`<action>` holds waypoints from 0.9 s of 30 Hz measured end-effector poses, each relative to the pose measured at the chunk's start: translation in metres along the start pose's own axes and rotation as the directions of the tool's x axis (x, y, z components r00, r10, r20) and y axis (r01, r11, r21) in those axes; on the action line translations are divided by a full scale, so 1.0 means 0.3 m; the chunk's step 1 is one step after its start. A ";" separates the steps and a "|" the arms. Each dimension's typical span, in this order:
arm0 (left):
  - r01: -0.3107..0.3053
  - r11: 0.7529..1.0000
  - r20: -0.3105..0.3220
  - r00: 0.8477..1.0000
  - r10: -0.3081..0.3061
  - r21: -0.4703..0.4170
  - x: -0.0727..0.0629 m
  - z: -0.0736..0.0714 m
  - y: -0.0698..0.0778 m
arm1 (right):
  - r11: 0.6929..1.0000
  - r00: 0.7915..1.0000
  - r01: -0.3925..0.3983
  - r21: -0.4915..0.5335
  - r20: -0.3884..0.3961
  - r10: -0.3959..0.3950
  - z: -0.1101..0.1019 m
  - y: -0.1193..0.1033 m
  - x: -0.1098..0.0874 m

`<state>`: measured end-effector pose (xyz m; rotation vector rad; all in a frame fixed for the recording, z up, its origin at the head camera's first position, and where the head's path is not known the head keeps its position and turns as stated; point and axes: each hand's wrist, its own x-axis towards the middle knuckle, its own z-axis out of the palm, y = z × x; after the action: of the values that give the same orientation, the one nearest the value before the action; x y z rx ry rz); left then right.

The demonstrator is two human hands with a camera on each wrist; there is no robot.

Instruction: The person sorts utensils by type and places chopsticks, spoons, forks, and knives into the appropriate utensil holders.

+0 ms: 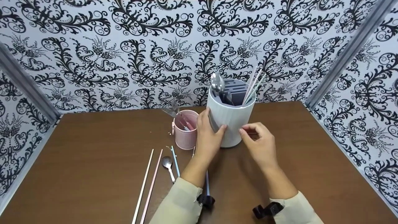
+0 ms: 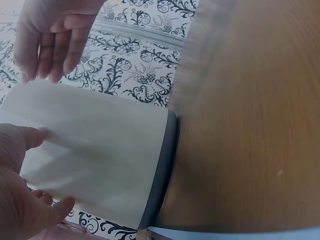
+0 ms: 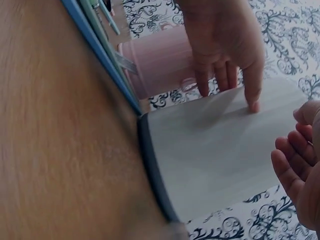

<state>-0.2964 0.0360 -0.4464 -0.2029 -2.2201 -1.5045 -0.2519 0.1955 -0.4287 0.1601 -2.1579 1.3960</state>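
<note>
A white cylindrical utensil holder point(image 1: 231, 121) with a grey slotted insert stands upright on the table. Spoons point(image 1: 217, 83) and several pale chopsticks point(image 1: 253, 87) stick out of its top. My left hand point(image 1: 207, 137) grips the holder's left side, thumb across the front and fingers toward the back. Close by its right side is my right hand point(image 1: 261, 144), fingers loosely bent and nothing held in them; whether the fingertips touch the wall is hard to tell. In the right wrist view, the left thumb lies against the holder's smooth wall point(image 3: 215, 145).
Left of the holder stands a pink cup point(image 1: 185, 138) with forks point(image 1: 171, 110) in it. Nearer lie a white chopstick point(image 1: 143, 183), a pink chopstick point(image 1: 152, 183), a spoon point(image 1: 168, 165) and a blue chopstick point(image 1: 175, 160). Patterned walls point(image 1: 140, 62) surround the wooden table point(image 1: 93, 161).
</note>
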 end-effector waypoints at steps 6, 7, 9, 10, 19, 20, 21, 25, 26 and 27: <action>0.002 1.000 0.003 1.000 -0.002 -0.002 -0.002 0.003 -0.003 | 0.999 0.998 -0.031 0.029 -0.044 0.032 0.004 0.084 0.008; 0.003 1.000 0.005 1.000 -0.003 -0.002 -0.002 0.003 -0.003 | 0.999 0.997 -0.039 0.035 -0.061 0.041 0.005 0.101 0.010; 0.005 1.000 0.009 1.000 -0.005 -0.005 -0.001 0.002 -0.003 | 0.997 0.994 -0.053 0.059 -0.095 0.058 0.008 0.132 0.013; 0.005 1.000 0.010 1.000 -0.005 -0.006 -0.001 0.002 -0.003 | 0.995 0.992 -0.060 0.077 -0.108 0.068 0.010 0.148 0.014; 0.008 1.000 0.009 1.000 -0.008 -0.003 0.002 -0.002 -0.001 | 0.953 0.980 -0.146 0.265 -0.093 0.175 0.035 0.255 0.036; 0.006 1.000 0.009 1.000 -0.006 -0.003 0.002 -0.001 -0.001 | 0.949 0.980 -0.158 0.274 -0.075 0.185 0.036 0.262 0.038; 0.003 1.000 0.008 1.000 -0.003 -0.002 0.001 0.000 -0.001 | 0.945 0.980 -0.170 0.279 -0.054 0.193 0.035 0.268 0.039; -0.008 1.000 0.008 1.000 0.008 0.002 0.002 0.003 -0.003 | 0.922 0.975 -0.223 0.317 0.067 0.212 0.035 0.291 0.046; -0.011 1.000 0.007 1.000 0.011 0.004 0.002 0.003 -0.003 | 0.916 0.973 -0.231 0.329 0.101 0.209 0.036 0.297 0.048; -0.011 1.000 0.007 1.000 0.011 0.005 0.003 0.002 -0.003 | 0.911 0.970 -0.238 0.336 0.132 0.204 0.037 0.302 0.051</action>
<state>-0.2977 0.0362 -0.4471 -0.2190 -2.2239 -1.4948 -0.3040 0.2296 -0.4972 0.1178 -2.0311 1.9369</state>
